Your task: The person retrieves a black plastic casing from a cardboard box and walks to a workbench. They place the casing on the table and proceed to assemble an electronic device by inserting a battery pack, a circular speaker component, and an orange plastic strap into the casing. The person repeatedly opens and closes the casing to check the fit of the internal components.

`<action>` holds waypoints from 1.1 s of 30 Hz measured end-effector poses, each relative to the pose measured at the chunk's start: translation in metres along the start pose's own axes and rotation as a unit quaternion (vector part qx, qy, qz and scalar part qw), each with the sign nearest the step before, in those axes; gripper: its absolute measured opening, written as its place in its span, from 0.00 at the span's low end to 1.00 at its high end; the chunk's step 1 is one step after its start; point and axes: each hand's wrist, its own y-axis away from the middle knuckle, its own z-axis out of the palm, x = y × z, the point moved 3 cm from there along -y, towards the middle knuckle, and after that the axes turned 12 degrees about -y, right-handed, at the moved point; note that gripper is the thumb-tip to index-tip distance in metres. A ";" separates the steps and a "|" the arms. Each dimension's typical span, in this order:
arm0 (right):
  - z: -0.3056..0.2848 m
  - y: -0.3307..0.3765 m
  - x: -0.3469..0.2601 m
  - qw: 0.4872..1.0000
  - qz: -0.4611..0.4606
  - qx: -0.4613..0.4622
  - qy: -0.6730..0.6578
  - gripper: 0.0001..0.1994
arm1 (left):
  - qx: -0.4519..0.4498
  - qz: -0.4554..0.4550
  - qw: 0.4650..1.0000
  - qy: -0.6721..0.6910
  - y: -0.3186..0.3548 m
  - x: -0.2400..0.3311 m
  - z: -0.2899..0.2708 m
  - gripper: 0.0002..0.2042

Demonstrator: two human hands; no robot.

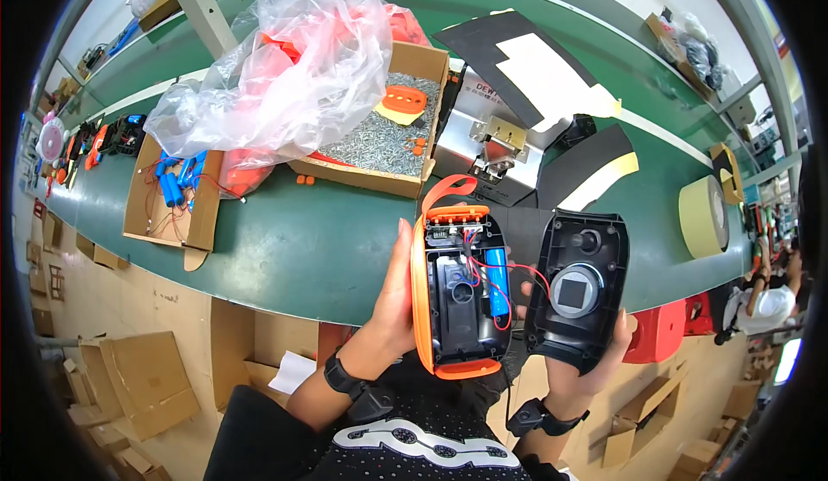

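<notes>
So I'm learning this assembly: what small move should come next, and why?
Probably swing the black cover in the right hand over the orange housing in the left hand: it lies open, and red wires link the halves.

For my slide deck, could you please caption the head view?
Left hand holds an open orange casing, right hand its black cover, above a green table.

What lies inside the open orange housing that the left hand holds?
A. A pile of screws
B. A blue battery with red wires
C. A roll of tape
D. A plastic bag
B: a blue battery with red wires sits inside the orange housing held by the left hand.
</notes>
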 end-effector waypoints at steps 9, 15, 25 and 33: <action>0.051 -0.007 0.002 0.950 -0.097 0.021 0.296 0.53 | 0.056 0.205 0.970 -0.116 -0.013 0.000 0.010 0.34; 0.052 -0.006 0.008 0.934 -0.085 0.010 0.346 0.51 | 0.114 0.222 0.957 -0.147 -0.013 -0.010 0.005 0.34; 0.014 -0.004 0.001 0.970 -0.036 0.055 0.234 0.51 | 0.050 0.138 0.988 -0.054 -0.010 -0.002 0.000 0.36; -0.037 -0.009 -0.004 0.989 -0.018 0.079 -0.127 0.29 | 0.032 0.085 0.996 -0.012 -0.007 0.001 0.004 0.40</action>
